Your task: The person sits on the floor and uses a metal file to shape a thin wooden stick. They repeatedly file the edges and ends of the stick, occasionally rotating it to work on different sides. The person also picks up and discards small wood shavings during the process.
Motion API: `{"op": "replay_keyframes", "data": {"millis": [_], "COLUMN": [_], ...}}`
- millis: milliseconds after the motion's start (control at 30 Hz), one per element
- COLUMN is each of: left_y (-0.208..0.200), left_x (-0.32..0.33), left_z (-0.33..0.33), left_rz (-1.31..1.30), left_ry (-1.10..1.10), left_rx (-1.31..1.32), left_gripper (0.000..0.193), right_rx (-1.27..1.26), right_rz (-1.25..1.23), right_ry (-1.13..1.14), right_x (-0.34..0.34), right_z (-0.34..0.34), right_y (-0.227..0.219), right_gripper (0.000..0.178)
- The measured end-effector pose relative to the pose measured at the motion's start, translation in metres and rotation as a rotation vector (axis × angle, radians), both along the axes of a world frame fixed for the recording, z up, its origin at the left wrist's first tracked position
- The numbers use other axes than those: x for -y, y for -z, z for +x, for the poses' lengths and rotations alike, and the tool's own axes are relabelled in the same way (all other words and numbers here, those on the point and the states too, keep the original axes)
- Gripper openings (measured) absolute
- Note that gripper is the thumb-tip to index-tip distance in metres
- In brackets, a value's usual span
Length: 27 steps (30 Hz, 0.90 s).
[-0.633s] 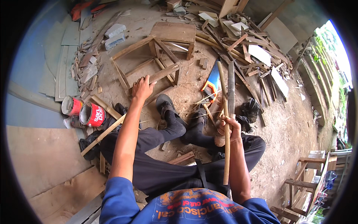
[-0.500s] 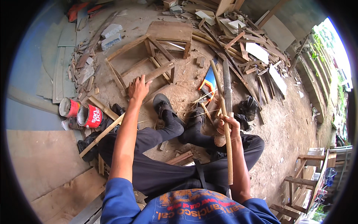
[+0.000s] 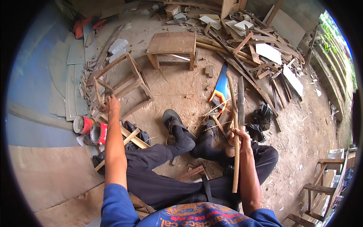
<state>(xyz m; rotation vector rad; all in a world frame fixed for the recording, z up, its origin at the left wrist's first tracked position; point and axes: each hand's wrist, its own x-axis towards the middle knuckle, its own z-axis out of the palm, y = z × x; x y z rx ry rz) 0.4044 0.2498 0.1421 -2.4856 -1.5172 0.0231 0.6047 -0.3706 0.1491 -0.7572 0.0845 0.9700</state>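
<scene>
A wooden stool frame [image 3: 130, 89] without a seat rests tilted on the dirt floor at the left. My left hand [image 3: 112, 106] is closed on its near left corner; the fingertips are partly hidden. In front of my right knee, my right hand [image 3: 242, 140] grips a machete [image 3: 241, 100] with its blade pointing away from me. The same hand holds a thin bamboo stick [image 3: 236, 166] alongside the blade. The stick runs from near my lap to beyond my fist.
A low wooden stool [image 3: 172, 43] stands ahead. A blue handsaw [image 3: 221, 89] with an orange handle lies past my right foot. Scrap wood [image 3: 261, 56] is heaped at the far right. Red cans [image 3: 98, 133], bamboo strips [image 3: 134, 137] and black plastic [image 3: 263, 115] lie close by.
My left hand has moved the stool frame to the left, away from the low stool, turning it. My right hand still holds the machete and stick. The view has shifted slightly.
</scene>
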Motion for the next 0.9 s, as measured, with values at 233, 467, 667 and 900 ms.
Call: {"op": "replay_keyframes", "data": {"millis": [233, 467, 667, 900], "left_y": [-0.028, 0.036, 0.026, 0.032], "left_x": [0.084, 0.137, 0.151, 0.083], "left_z": [0.13, 0.318, 0.434, 0.484], "left_rz": [0.108, -0.697, -0.866, -1.168], "left_ry": [0.767, 0.369, 0.083, -0.65], "left_rx": [0.622, 0.793, 1.153, 1.712], "left_gripper": [0.039, 0.079, 0.104, 0.074], "right_rx": [0.16, 0.215, 0.113, -0.071], "right_rz": [-0.308, -0.499, -0.436, -0.213], "right_ry": [0.177, 0.237, 0.349, 0.468], "right_x": [-0.006, -0.009, 0.011, -0.03], "right_z": [0.025, 0.037, 0.028, 0.022], "right_y": [0.027, 0.029, 0.053, 0.031], "right_gripper": [0.026, 0.031, 0.03, 0.03]}}
